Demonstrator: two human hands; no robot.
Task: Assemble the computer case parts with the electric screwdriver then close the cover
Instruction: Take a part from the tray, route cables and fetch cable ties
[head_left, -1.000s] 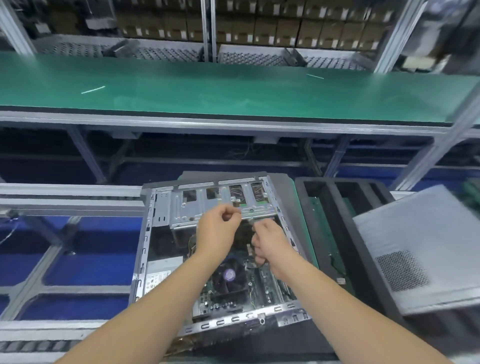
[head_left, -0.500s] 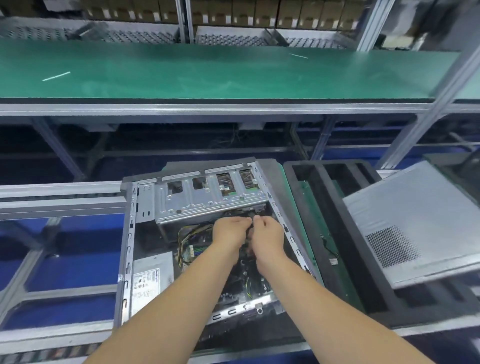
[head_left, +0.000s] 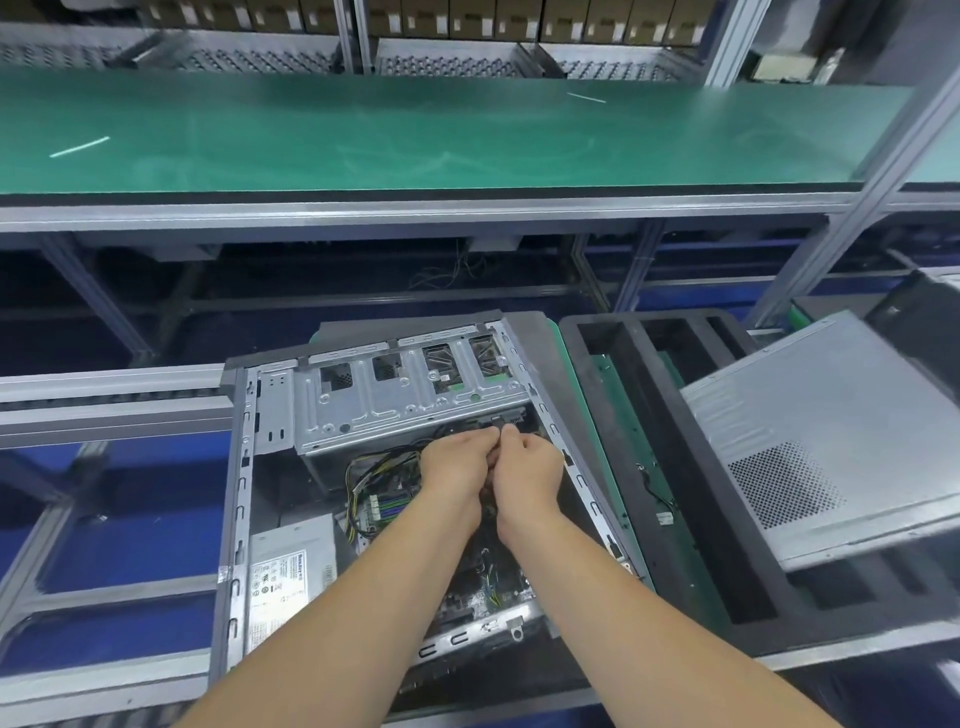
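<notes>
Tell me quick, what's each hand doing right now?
Left hand: closed, pinching a small dark part inside the case.
Right hand: closed, pinching the same part.

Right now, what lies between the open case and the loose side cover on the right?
In the head view, a black foam tray with a green board in it lies between the case and the cover, whose near edge overhangs it.

Green conveyor belt, cartons behind.
</notes>
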